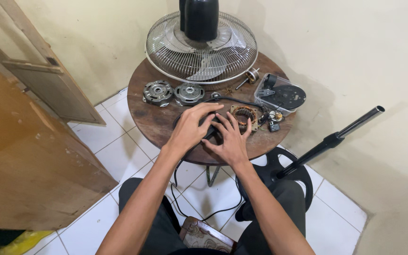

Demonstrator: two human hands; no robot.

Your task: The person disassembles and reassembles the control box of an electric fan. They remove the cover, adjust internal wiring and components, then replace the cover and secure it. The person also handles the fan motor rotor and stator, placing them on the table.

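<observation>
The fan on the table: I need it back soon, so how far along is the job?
Teardown looks done: the fan guard with blades lies flat, two round metal motor covers sit apart, the copper-wound stator is bare. In hand: left hand and right hand cover a black part by the black cable. Left: everything is unassembled; the stand pole leans aside.
</observation>
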